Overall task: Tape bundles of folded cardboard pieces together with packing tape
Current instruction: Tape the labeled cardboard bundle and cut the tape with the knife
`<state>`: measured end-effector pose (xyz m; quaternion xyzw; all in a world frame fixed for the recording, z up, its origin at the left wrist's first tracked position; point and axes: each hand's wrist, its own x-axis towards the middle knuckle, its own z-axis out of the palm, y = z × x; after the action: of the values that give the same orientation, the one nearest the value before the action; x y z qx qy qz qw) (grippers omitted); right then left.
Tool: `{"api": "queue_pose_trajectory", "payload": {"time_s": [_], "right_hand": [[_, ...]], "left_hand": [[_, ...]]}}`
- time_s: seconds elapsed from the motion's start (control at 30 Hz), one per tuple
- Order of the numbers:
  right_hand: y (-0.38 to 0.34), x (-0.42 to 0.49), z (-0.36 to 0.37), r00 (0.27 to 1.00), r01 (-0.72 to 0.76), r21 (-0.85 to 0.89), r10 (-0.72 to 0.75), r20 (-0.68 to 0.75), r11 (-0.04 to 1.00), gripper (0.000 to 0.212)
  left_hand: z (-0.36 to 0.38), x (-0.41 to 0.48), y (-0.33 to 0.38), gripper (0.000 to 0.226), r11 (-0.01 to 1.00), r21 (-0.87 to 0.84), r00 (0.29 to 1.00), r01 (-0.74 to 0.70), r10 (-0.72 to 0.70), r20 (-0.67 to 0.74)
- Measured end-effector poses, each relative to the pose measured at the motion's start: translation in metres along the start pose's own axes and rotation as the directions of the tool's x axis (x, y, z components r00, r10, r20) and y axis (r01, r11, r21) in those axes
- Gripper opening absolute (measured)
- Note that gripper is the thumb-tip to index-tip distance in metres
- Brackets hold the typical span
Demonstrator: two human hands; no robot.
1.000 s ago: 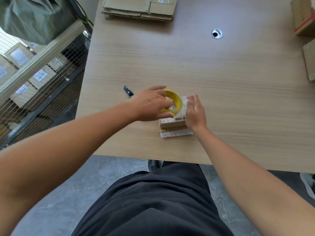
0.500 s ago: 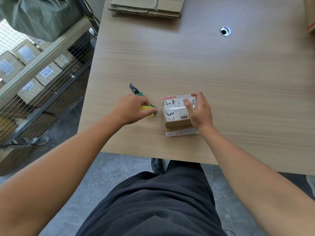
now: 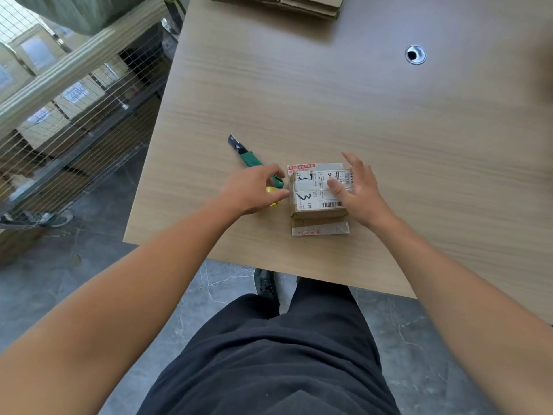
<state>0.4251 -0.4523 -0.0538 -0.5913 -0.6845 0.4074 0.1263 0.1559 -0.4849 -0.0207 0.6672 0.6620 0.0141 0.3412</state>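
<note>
A small bundle of folded cardboard pieces [image 3: 308,202], with white labels and clear tape on top, lies near the front edge of the wooden table [image 3: 419,175]. My right hand [image 3: 357,191] rests on its right half, fingers spread and straight, thumb on the label. Just left of the bundle, my left hand [image 3: 253,190] curls over a yellow tape roll [image 3: 271,190] on the table; only slivers of the roll show. A green utility knife [image 3: 248,155] with its blade out lies under the left fingertips, pointing away to the left.
A stack of flattened cardboard [image 3: 278,4] sits at the table's far edge. A round cable hole [image 3: 415,54] is at the far right. A wire-mesh cage [image 3: 74,115] with boxes stands left of the table. My legs are below the front edge.
My left hand carried the yellow tape roll off the top of the bundle, leftward and down to the table beside the knife. My right hand shifted from the bundle's right edge to lie flat on top.
</note>
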Motion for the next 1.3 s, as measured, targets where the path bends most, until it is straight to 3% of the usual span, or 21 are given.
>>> {"api": "queue_pose_trajectory", "payload": {"time_s": [0.13,0.23,0.33,0.43,0.5,0.53,0.57,0.6,0.63,0.7,0.77,0.9,1.07,1.17,1.3], "right_hand": [[-0.001,0.004,0.001,0.998,0.034,-0.015,-0.035,-0.053,0.999,0.057],[-0.004,0.032,-0.008,0.996,0.052,0.207,-0.035,-0.084,0.977,0.049],[-0.003,0.067,-0.024,0.996,0.019,0.461,0.024,-0.087,0.887,0.042],[0.000,0.078,-0.037,0.945,-0.029,0.670,0.239,-0.224,0.742,0.032],[0.007,0.058,-0.040,0.803,-0.022,0.552,0.343,-0.487,0.834,0.033],[0.011,0.040,-0.034,0.731,-0.026,0.395,0.287,-0.619,0.918,0.032],[0.012,0.018,-0.023,0.704,0.001,0.205,0.144,-0.695,0.979,0.028],[0.011,-0.004,-0.008,0.742,0.080,0.029,-0.040,-0.670,0.996,0.022],[0.007,-0.021,0.009,0.811,0.193,-0.084,-0.207,-0.548,0.978,0.018],[-0.008,-0.035,0.045,0.896,0.375,-0.116,-0.392,-0.208,0.920,0.020],[-0.031,-0.021,0.075,0.883,0.467,-0.073,-0.468,-0.010,0.881,0.027],[-0.072,0.030,0.106,0.854,0.519,-0.109,-0.511,0.096,0.848,0.041],[-0.093,0.085,0.124,0.847,0.527,-0.458,-0.484,0.219,0.716,0.059],[-0.090,0.095,0.127,0.872,0.472,-0.588,-0.445,0.203,0.657,0.054],[-0.082,0.086,0.108,0.901,0.422,-0.601,-0.385,0.198,0.679,0.039]], "left_hand": [[0.001,0.008,0.011,0.040,0.997,-0.045,0.997,-0.066,0.064,-0.035],[-0.005,0.027,0.014,0.025,0.997,-0.074,0.995,-0.034,0.027,-0.101],[-0.018,0.059,0.022,0.014,0.994,-0.108,0.995,-0.006,-0.005,-0.095],[-0.031,0.087,0.028,0.016,0.994,-0.105,0.998,-0.025,0.019,-0.058],[-0.039,0.098,0.031,0.018,0.996,-0.082,0.998,-0.043,0.039,-0.049],[-0.043,0.102,0.032,0.020,0.997,-0.062,0.998,-0.052,0.050,-0.041],[-0.048,0.105,0.034,0.021,0.997,-0.039,0.997,-0.065,0.063,-0.032],[-0.052,0.109,0.036,0.022,0.997,-0.022,0.997,-0.077,0.076,-0.021],[-0.058,0.112,0.038,0.023,0.996,-0.013,0.996,-0.090,0.089,-0.009],[-0.069,0.121,0.041,0.023,0.992,0.003,0.992,-0.123,0.123,0.034],[-0.082,0.131,0.044,0.021,0.986,0.026,0.981,-0.163,0.159,0.109],[-0.108,0.150,0.044,0.015,0.974,0.028,0.957,-0.224,0.214,0.196],[-0.116,0.169,0.046,0.021,0.926,0.179,0.929,-0.334,0.291,0.228],[-0.118,0.171,0.048,0.022,0.908,0.199,0.919,-0.369,0.326,0.220],[-0.116,0.171,0.050,0.023,0.905,0.198,0.920,-0.376,0.341,0.192]]}}
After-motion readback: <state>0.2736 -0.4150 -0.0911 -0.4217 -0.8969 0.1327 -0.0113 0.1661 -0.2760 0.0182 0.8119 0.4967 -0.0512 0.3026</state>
